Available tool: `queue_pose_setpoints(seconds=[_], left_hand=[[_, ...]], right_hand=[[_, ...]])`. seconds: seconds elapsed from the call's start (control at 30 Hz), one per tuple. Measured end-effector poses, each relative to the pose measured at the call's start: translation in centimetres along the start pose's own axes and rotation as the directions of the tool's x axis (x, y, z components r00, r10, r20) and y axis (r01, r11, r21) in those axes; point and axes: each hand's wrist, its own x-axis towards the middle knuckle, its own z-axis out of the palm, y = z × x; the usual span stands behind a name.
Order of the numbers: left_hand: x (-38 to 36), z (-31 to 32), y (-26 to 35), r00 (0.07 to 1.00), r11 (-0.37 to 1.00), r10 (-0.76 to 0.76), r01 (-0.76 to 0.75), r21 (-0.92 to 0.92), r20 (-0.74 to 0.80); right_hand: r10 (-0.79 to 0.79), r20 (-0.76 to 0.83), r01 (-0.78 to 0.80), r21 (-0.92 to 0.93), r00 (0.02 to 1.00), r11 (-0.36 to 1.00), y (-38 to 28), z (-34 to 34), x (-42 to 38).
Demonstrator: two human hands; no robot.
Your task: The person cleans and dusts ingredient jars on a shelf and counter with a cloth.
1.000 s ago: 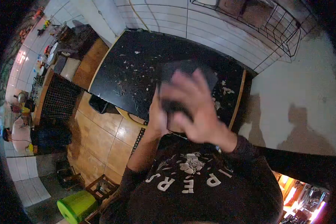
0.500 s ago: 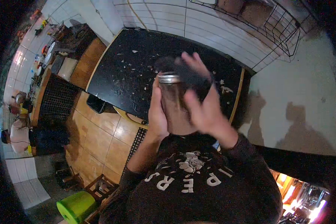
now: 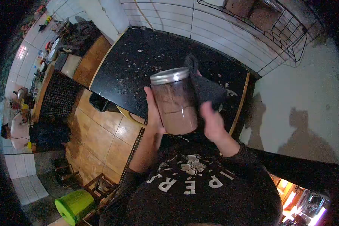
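Observation:
A clear jar (image 3: 176, 107) with a silver screw lid (image 3: 170, 76) is tilted in front of my chest, part filled with brown powder that shows cracks. My left hand (image 3: 153, 113) grips the jar from its left side, thumb along the glass. On the other side, my right hand (image 3: 214, 126) holds a dark grey cloth (image 3: 208, 89) just beside the jar. The cloth hides most of the right fingers, while its thumb points up toward the jar.
Behind the jar lies a black tabletop (image 3: 116, 71) strewn with pale scraps. A wire rack (image 3: 286, 37) hangs on the tiled wall at upper right. A green bucket (image 3: 75, 207) stands at lower left. Another person (image 3: 19, 135) is at the far left.
The jar has turned and tilted, so its lid leans left and more of its side shows. My right hand with the cloth has moved right and down, away from the lid.

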Motion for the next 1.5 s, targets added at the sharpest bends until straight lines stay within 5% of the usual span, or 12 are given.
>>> queue_pose_setpoints(seconds=[0.1,0.3,0.37,0.4,0.53,0.73,0.77,0.87,1.1,1.37,1.43,1.5], left_hand=[[0.6,2.8,-1.8,0.852,0.954,0.179,-0.029,0.298,-0.492],[0.9,4.0,-3.3,0.839,0.930,0.173,0.033,0.367,-0.516],[1.5,4.5,-2.8,0.742,0.926,0.301,-0.078,0.369,-0.599],[0.8,2.2,-1.7,0.931,0.934,0.191,-0.270,-0.233,-0.311],[0.4,-3.2,1.4,0.973,0.925,0.226,-0.199,-0.324,0.050],[0.1,0.6,-0.2,0.785,0.685,0.504,-0.108,0.721,-0.361],[-0.1,2.7,-1.3,0.837,0.012,0.543,-0.082,0.997,0.062],[0.7,2.9,-4.2,0.816,0.656,0.452,-0.029,0.754,-0.362],[-1.7,0.2,-1.7,0.722,0.687,0.553,-0.112,0.718,-0.416],[-0.1,2.0,0.9,0.945,0.978,0.173,-0.132,0.160,-0.278],[0.9,4.3,-0.9,0.805,0.859,0.389,-0.141,0.493,-0.448],[-0.2,3.5,-2.3,0.802,0.861,0.390,-0.143,0.488,-0.453]], right_hand=[[-0.221,0.121,0.252,-0.470,0.968,0.846,0.0,-0.6,1.7],[-0.190,0.084,0.207,-0.338,0.978,0.918,-3.2,0.0,6.9],[-0.362,0.187,0.389,-0.661,0.913,0.641,-4.2,1.5,5.7],[-0.350,0.284,0.438,-0.730,0.892,0.525,-4.2,2.1,4.7],[-0.111,0.604,0.600,-0.722,0.789,0.345,-1.3,2.8,-0.8],[-0.332,0.423,0.524,-0.785,0.843,0.331,-1.3,2.0,0.0],[-0.348,0.390,0.492,-0.823,0.852,0.283,-2.6,2.1,1.1],[-0.302,0.259,0.364,-0.853,0.917,0.374,-5.1,2.0,4.7],[-0.289,0.344,0.428,-0.848,0.893,0.312,-2.9,4.2,1.9],[-0.410,0.694,0.805,-0.488,0.592,0.337,1.9,0.2,-0.1],[-0.392,0.015,0.392,-0.073,0.920,0.917,1.9,1.9,1.0],[-0.197,-0.149,0.216,0.123,0.969,0.969,0.9,1.3,4.2]])
